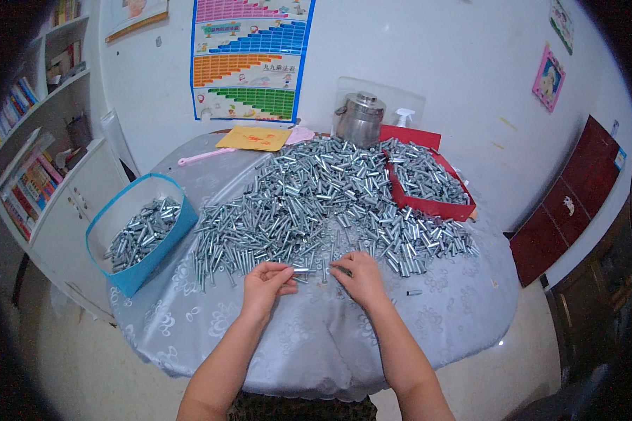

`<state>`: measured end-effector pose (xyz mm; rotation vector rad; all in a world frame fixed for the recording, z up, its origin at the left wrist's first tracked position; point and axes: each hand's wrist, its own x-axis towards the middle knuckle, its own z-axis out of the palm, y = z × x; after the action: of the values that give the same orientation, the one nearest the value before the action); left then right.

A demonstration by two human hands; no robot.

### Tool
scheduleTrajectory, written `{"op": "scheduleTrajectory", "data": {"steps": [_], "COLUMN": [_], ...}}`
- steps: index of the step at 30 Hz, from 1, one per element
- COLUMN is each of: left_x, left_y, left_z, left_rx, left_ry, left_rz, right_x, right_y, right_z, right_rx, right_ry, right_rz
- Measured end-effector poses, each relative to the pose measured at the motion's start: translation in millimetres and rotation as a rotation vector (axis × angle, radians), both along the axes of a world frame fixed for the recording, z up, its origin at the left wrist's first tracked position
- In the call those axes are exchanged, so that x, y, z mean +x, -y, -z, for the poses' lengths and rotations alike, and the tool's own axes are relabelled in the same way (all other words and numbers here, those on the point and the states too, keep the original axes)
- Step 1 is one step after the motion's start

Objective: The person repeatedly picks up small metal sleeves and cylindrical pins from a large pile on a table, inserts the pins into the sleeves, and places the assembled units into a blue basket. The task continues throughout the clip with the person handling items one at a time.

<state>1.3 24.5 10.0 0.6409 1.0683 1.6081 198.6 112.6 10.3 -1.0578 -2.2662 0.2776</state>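
Note:
My left hand (pixel 265 284) pinches a short shiny metal sleeve (pixel 303 270) between thumb and fingers, its free end pointing right. Facing it, a small gap away, my right hand (pixel 359 276) has its fingertips closed together; whatever they hold is too small to make out. Both hands are at the near edge of a wide heap of metal parts. Long thin bolts (pixel 225 242) make up its left side, and cylindrical sleeves (pixel 414 238) its right side. One loose sleeve (pixel 414 292) lies apart, to the right of my right hand.
A blue-rimmed fabric bin (pixel 154 245) with metal sleeves stands at the left table edge. On the far right a red box (pixel 439 208) holds more. Behind are a steel pot (pixel 360 119), a yellow envelope (pixel 254 138) and a pink stick (pixel 207 156). A patterned silver cloth (pixel 302 351) covers the table.

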Motion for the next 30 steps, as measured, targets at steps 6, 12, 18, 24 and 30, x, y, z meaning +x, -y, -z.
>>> {"op": "scheduleTrajectory", "data": {"steps": [6, 12, 18, 24, 30], "left_x": [0.8, 2.6, 5.8, 6.3, 5.6], "left_y": [-0.5, -0.9, -0.4, 0.2, -0.6], "left_z": [1.9, 2.2, 2.5, 3.1, 5.4], "left_rx": [0.016, 0.005, 0.002, -0.004, -0.001], "left_ry": [0.005, 0.011, 0.005, -0.017, -0.017], "left_rz": [0.008, 0.025, 0.027, 0.040, 0.049], "right_x": [-5.4, -10.0, -11.8, -12.8, -15.0], "right_y": [0.1, 1.1, 3.3, -0.1, 0.7], "right_z": [2.5, -1.0, 0.7, 7.2, 4.4], "right_rx": [0.041, 0.023, -0.048, -0.095, -0.111], "right_ry": [0.058, 0.034, -0.034, -0.028, 0.033], "right_rz": [0.003, 0.028, 0.034, 0.072, 0.097]}}
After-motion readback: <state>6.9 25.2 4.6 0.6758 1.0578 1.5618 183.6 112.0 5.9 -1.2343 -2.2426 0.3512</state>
